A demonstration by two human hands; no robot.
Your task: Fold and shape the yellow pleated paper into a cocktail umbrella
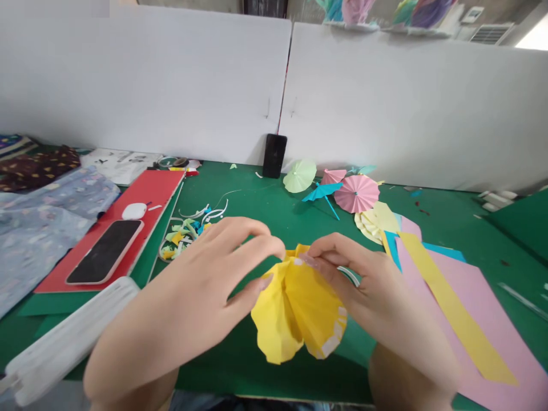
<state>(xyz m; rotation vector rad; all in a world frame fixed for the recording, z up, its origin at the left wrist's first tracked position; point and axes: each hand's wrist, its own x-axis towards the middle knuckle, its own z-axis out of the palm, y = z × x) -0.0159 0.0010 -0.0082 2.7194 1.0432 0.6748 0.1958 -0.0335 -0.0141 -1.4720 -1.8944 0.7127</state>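
Note:
A yellow pleated paper disc [295, 308], folded into two rounded lobes with white patches along its right rim, is held up over the green table. My right hand [359, 279] pinches its upper right edge between thumb and fingers. At the upper left edge, my left hand [231, 268] has its thumb against the paper and its index finger curved above. The left hand's other fingers are partly hidden. Just beside the right fingers, a curved white-and-green piece [349, 275] shows; its kind is unclear.
Small paper umbrellas [356, 193] lie at the back right. Pink sheets [466, 325] with a yellow strip [458, 314] lie at right. Paper scraps [184, 234] sit left of centre. A phone [107, 251] rests on a red board [149, 194]; another phone [274, 155] leans against the white partition [171, 85].

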